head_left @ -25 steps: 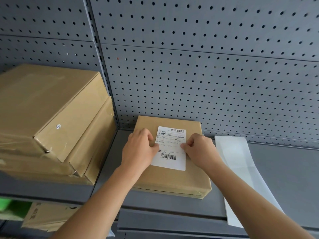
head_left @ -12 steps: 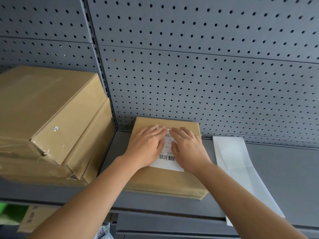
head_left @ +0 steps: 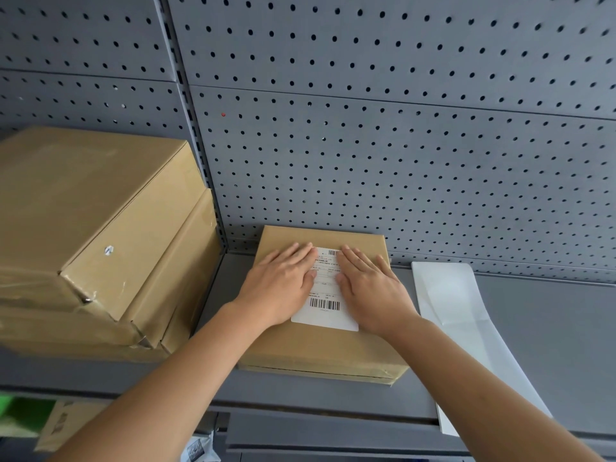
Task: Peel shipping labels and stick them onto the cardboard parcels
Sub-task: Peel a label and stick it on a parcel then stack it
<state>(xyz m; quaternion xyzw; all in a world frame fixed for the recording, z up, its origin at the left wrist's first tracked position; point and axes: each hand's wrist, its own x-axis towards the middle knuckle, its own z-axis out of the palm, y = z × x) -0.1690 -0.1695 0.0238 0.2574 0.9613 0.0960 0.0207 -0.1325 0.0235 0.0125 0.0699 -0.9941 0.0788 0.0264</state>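
A flat cardboard parcel (head_left: 320, 351) lies on the grey shelf against the pegboard. A white shipping label (head_left: 325, 306) with barcodes sits on its top face. My left hand (head_left: 283, 285) lies flat, palm down, on the label's left edge and the box. My right hand (head_left: 370, 288) lies flat on the label's right edge. Both hands have their fingers stretched out and hold nothing. The strip of label between them shows.
A stack of larger taped cardboard boxes (head_left: 90, 235) fills the left of the shelf. A long white strip of label backing paper (head_left: 466, 328) lies to the right and hangs over the shelf's front edge (head_left: 333, 398). The grey pegboard wall (head_left: 400, 145) stands behind.
A second ago my fingertips pinched the label's side edges. Both hands then flattened over it, and they have now slid apart towards its sides.
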